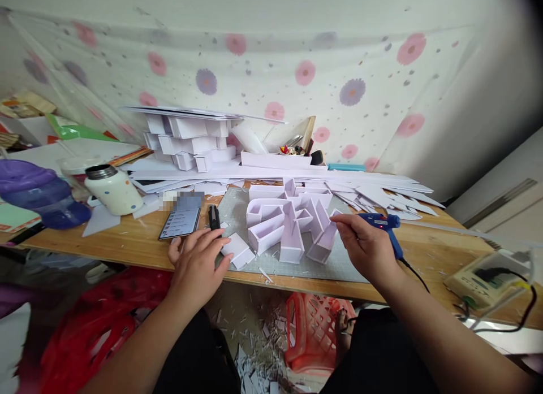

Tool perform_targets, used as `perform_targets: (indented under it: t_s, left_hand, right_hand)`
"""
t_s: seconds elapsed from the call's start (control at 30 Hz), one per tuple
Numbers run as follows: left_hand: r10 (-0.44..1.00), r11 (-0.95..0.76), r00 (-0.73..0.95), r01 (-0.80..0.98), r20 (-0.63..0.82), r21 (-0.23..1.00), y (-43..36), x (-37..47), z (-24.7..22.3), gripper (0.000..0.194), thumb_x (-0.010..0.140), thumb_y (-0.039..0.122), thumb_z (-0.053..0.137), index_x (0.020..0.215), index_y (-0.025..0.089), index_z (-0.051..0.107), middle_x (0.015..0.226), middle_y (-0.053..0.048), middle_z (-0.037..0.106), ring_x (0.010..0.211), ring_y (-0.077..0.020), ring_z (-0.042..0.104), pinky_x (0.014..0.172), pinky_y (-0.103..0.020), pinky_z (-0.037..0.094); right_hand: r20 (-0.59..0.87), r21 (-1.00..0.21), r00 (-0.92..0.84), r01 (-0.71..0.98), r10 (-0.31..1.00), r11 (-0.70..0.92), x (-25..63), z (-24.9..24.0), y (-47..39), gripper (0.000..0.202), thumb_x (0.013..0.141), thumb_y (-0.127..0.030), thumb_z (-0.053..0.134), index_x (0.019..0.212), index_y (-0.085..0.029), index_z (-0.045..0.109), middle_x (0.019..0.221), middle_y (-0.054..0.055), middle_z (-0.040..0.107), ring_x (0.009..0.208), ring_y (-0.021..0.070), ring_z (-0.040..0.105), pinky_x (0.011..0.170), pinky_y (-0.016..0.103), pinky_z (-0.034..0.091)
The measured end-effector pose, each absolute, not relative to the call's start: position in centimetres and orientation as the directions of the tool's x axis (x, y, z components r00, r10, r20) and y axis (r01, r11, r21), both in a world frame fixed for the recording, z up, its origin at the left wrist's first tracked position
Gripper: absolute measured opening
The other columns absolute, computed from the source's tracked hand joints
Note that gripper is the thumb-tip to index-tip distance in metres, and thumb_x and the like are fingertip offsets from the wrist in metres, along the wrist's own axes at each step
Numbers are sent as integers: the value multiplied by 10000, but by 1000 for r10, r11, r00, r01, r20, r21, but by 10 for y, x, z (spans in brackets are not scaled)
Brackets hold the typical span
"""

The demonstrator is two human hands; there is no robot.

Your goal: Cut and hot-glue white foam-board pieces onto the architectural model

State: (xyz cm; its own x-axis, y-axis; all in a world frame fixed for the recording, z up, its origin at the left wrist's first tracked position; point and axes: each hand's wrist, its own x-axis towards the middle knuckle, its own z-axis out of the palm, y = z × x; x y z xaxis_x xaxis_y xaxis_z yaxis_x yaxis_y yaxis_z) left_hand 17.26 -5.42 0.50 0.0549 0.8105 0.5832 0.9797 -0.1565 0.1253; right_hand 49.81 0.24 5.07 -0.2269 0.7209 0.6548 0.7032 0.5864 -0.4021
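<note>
A white foam-board structure (292, 241) of upright walls, shaped like a hollow character, stands on the grey cutting mat (339, 267). My right hand (367, 247) is closed in a pinch at the top of its right-hand wall. At the table's front edge my left hand (199, 264) lies with fingers apart, palm down. Its fingertips reach a small white board piece (237, 250) and the lower end of a black utility knife (214, 216). Behind my right hand lies a blue glue gun (384, 220) with a red light showing.
A phone (182, 216), a cream bottle (113, 190) and a purple-blue jug (42, 193) are at left. Stacked white box shapes (190, 137) stand at the back. Board offcuts (382, 196) lie right, near a power strip (487, 278). Below is a red basket (311, 332).
</note>
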Motion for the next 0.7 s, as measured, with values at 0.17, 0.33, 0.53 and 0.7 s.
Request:
perform_targets:
  t_s: [0.17,0.33,0.53,0.7]
  left_hand:
    - [874,-165,89,979,477,120,-48,170,-3,265,735,348,720,986,278,672,1192,-49,685,1189,-386,494,1021,-693,73]
    - [849,-243,158,964,505,107,-42,170,0,63,779,255,688,828,295,690,968,3,760,1139,-349,554,1040,-681,42]
    - [607,-340,39,916,794,214,-56,179,26,116,858,195,584,808,252,672,884,3,752,901,-235,672,1006,-542,334]
    - [609,-407,-201,751,767,519,-65,197,36,79,847,227,595,808,207,660,903,-17,719,835,-174,675,794,-303,523]
  right_hand:
    - [656,-367,-285,689,699,626,489,51,0,177,900,-314,517,944,-221,661,635,1,670,552,154,630,540,244,482]
    - [662,-349,-316,672,679,653,484,51,-2,162,913,-283,508,949,-223,654,653,-3,670,555,141,622,547,237,482]
    - [741,-305,-319,623,590,720,479,55,-12,129,912,-235,522,965,-230,640,748,18,709,633,156,658,583,252,506]
    - [725,-351,-382,511,573,785,466,56,-17,147,917,-183,506,977,-225,634,772,28,682,679,153,645,621,257,512]
